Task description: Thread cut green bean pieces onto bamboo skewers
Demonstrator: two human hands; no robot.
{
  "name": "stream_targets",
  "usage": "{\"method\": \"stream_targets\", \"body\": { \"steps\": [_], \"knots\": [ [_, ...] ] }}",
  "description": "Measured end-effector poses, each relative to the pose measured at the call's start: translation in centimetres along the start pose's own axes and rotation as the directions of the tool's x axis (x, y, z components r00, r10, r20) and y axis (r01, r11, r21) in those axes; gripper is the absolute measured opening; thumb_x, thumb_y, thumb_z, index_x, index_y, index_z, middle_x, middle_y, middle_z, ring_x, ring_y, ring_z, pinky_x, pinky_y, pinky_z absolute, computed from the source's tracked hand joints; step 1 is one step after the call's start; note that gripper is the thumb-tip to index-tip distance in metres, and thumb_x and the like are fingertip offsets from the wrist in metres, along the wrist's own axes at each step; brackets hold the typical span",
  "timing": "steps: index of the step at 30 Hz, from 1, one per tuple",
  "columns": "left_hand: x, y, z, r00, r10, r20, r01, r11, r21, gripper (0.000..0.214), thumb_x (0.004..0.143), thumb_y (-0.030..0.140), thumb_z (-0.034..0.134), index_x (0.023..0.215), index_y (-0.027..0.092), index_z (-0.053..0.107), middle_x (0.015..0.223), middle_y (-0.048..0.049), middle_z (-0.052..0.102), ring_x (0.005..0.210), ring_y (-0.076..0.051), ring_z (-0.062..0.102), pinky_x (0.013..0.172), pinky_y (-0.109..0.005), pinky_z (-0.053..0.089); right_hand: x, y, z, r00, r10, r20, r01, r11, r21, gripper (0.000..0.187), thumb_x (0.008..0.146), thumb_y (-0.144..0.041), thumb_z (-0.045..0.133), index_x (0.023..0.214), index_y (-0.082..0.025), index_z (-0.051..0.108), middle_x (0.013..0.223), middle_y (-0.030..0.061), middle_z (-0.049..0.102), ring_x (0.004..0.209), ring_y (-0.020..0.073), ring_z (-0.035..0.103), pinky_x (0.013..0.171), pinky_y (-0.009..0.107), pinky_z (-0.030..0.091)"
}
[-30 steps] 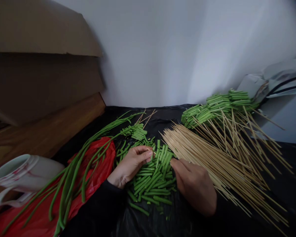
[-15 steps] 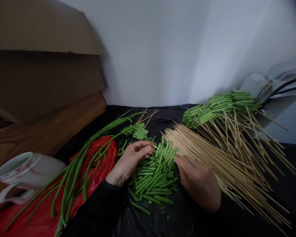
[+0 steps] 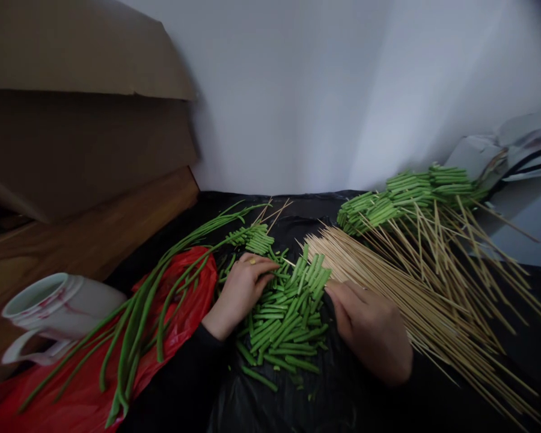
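Observation:
My right hand (image 3: pixel 372 331) is closed in a pinch around a bamboo skewer (image 3: pixel 290 263), whose pale tip points left. Several cut long bean pieces (image 3: pixel 314 272) sit side by side on that skewer, close to my fingers. My left hand (image 3: pixel 246 291), with a ring on one finger, reaches over the left side of a heap of loose cut bean pieces (image 3: pixel 275 331). Its thumb and forefinger are slightly apart at the heap, and no piece shows between them. The heap lies on black plastic (image 3: pixel 247 409) between both hands.
Bare skewers (image 3: pixel 401 300) lie in a thick bundle on the right. Behind them are filled bean skewers (image 3: pixel 410 192), with a smaller group (image 3: pixel 255 237) back left. Whole long beans (image 3: pixel 135 325) cross a red plastic bag (image 3: pixel 184 270). A white mug (image 3: pixel 81 304) and cardboard box (image 3: pixel 90 132) stand left.
My left hand has moved from the skewer's tip down onto the loose bean pieces, and its fingers have loosened. My right hand still holds the skewer. The whole view has shifted slightly.

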State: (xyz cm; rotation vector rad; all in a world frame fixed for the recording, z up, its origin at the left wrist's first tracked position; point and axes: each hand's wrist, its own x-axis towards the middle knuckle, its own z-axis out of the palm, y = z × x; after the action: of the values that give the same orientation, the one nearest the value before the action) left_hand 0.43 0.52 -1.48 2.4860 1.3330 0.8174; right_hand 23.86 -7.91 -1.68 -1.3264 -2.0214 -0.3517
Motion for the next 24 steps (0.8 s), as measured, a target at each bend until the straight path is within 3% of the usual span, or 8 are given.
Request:
{"method": "stream_targets", "body": {
  "steps": [6,12,15,17,20,22,24],
  "knots": [
    [-0.2,0.2,0.7,0.999,0.019,0.031,-0.024,0.988,0.153,0.021,0.085,0.02,0.06,0.102,0.025,0.072,0.098,-0.005,0.07,0.098,-0.024,0.053,0.083,-0.038,0.039,-0.1,-0.1,0.0,1.0,-0.003,0.009,0.003,1.0,-0.001,0.022,0.091,-0.014,0.043,0.094,-0.017,0.065,0.069,0.0,0.06,0.058,0.012,0.053,0.057,0.029,0.028],
    [-0.1,0.1,0.8,0.998,0.026,0.051,-0.032,0.992,0.122,0.016,0.086,0.027,0.058,0.092,0.024,0.073,0.092,-0.0079,0.068,0.094,-0.025,0.052,0.082,-0.036,0.037,0.0,-0.2,-0.1,1.0,0.001,0.023,-0.001,1.0,-0.005,0.024,0.091,-0.013,0.042,0.093,-0.017,0.065,0.068,0.0,0.06,0.057,0.0116,0.052,0.057,0.029,0.028],
    [-0.1,0.4,0.6,0.999,-0.029,0.019,0.027,0.996,0.088,0.016,0.087,0.023,0.055,0.089,0.024,0.071,0.09,-0.0072,0.068,0.094,-0.025,0.053,0.084,-0.036,0.036,0.0,-0.2,-0.1,1.0,-0.005,0.018,0.005,1.0,0.003,0.023,0.091,-0.013,0.042,0.094,-0.017,0.065,0.068,0.0001,0.06,0.057,0.0118,0.052,0.057,0.029,0.028],
    [-0.1,0.6,0.4,0.996,-0.086,-0.037,0.086,0.996,0.005,0.017,0.087,0.022,0.054,0.092,0.024,0.07,0.09,-0.0068,0.068,0.094,-0.025,0.054,0.085,-0.036,0.037,0.0,-0.2,-0.1,1.0,-0.004,0.013,0.004,1.0,0.001,0.023,0.091,-0.014,0.043,0.094,-0.016,0.065,0.068,0.0,0.06,0.057,0.0118,0.051,0.057,0.029,0.028],
    [0.1,1.0,0.0,0.969,-0.202,-0.144,0.161,0.954,-0.251,0.022,0.086,0.025,0.057,0.104,0.023,0.069,0.095,-0.0063,0.069,0.095,-0.023,0.058,0.089,-0.035,0.039,0.0,-0.3,-0.1,1.0,0.0,0.019,0.0,1.0,-0.003,0.022,0.091,-0.013,0.043,0.093,-0.017,0.065,0.067,-0.0004,0.058,0.056,0.0117,0.051,0.057,0.03,0.027],
    [0.2,1.3,-0.2,0.939,-0.315,-0.136,0.21,0.841,-0.499,0.029,0.084,0.028,0.06,0.112,0.022,0.067,0.097,-0.0061,0.069,0.092,-0.022,0.063,0.088,-0.033,0.042,0.0,-0.3,-0.1,1.0,-0.002,0.023,0.002,1.0,-0.001,0.022,0.091,-0.013,0.044,0.093,-0.017,0.065,0.068,-0.0005,0.058,0.056,0.0117,0.051,0.057,0.03,0.027],
    [0.2,1.6,-0.3,0.911,-0.411,-0.018,0.267,0.625,-0.733,0.032,0.082,0.031,0.064,0.111,0.018,0.067,0.094,-0.0061,0.07,0.084,-0.02,0.065,0.084,-0.032,0.046,0.0,-0.3,-0.1,1.0,-0.005,0.023,0.005,1.0,-0.002,0.022,0.091,-0.013,0.043,0.094,-0.017,0.065,0.068,-0.0005,0.059,0.056,0.0119,0.05,0.057,0.03,0.026]
  ]
}}
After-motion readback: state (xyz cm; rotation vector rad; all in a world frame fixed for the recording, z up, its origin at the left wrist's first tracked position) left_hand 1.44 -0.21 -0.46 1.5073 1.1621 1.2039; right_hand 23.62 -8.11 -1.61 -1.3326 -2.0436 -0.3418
